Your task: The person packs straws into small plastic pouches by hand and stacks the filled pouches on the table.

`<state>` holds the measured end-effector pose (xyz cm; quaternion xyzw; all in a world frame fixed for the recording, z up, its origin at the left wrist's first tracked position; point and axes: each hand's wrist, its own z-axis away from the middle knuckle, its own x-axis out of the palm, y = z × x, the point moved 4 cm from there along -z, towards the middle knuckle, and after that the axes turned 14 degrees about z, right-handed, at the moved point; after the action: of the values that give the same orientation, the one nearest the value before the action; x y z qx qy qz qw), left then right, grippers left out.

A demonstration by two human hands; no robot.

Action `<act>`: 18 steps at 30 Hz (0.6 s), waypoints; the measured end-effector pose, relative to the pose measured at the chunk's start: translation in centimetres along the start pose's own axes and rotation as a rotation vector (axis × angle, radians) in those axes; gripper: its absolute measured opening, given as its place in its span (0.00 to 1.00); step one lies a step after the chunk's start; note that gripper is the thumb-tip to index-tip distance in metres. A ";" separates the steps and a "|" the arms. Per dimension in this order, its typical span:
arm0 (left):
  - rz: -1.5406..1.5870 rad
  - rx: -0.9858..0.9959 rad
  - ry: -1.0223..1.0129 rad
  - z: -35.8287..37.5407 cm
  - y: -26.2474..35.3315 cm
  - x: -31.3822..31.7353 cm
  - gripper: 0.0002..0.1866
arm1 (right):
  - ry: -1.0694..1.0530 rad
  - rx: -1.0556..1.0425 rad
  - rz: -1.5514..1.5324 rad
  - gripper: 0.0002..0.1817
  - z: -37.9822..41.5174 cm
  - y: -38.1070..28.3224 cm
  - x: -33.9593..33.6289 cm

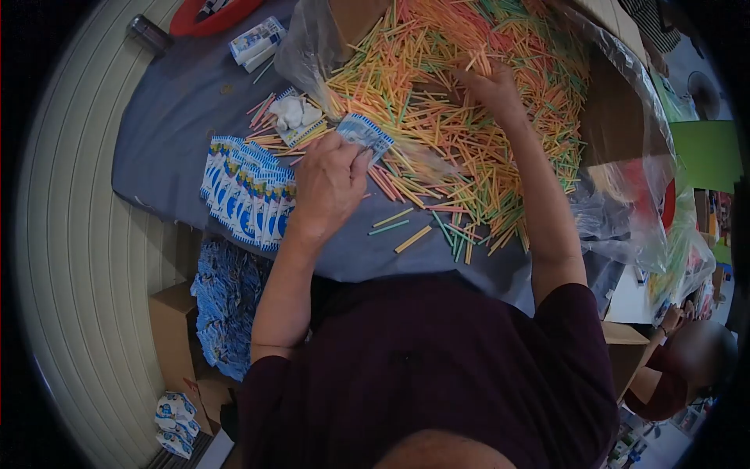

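Observation:
My left hand (330, 178) is closed on a small blue-and-white printed packet (364, 136), pinched between thumb and fingers at the table's middle. My right hand (492, 87) reaches into a large heap of thin pastel sticks (437, 148) in orange, yellow, pink and green. A few short sticks (478, 62) show at its fingertips, and the fingers look closed around them. Left of my left hand lies a fanned row of similar packets (248, 191). Just beyond that hand, a crumpled white wad (295, 113) rests on another packet, with loose sticks around it.
A cardboard box (617, 117) with clear plastic lining surrounds the heap on the right. A dark can (148, 35), a red basin (205, 17) and a packet bundle (258, 43) sit at the far left. A carton of blue packets (230, 305) stands below. Another person (680, 363) is at lower right.

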<state>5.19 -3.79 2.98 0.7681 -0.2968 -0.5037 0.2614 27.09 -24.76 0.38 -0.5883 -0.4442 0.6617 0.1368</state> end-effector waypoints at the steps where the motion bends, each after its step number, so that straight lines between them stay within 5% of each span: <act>1: -0.044 0.018 -0.005 0.0 0.1 0.3 0.05 | 0.002 0.000 -0.003 0.15 -0.1 0.3 -0.4; 7: -0.153 0.157 0.104 0.5 0.4 0.6 0.04 | 0.072 -0.179 -0.369 0.20 0.6 -1.4 -1.8; 10: -0.216 0.192 0.091 1.6 -0.2 1.0 0.05 | -0.001 -0.110 -0.035 0.23 0.8 -0.3 -1.2; 12: -0.172 0.170 0.077 1.8 -0.6 0.5 0.06 | 0.151 -0.542 0.636 0.25 0.0 0.9 0.8; 14: -0.001 0.100 0.062 1.8 -0.4 -0.5 0.07 | 0.095 -0.376 0.571 0.28 0.3 1.4 0.8; 16: 0.042 0.100 0.082 1.9 -1.3 -0.5 0.07 | -0.098 -0.203 0.198 0.28 0.1 1.5 0.9; 18: 0.083 0.104 0.111 1.8 -1.9 -0.9 0.07 | -0.040 -0.163 0.070 0.27 0.8 0.1 0.0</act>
<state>3.61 -2.04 1.57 0.7943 -0.3391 -0.4332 0.2578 26.41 -25.14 0.29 -0.5993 -0.4786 0.6392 0.0564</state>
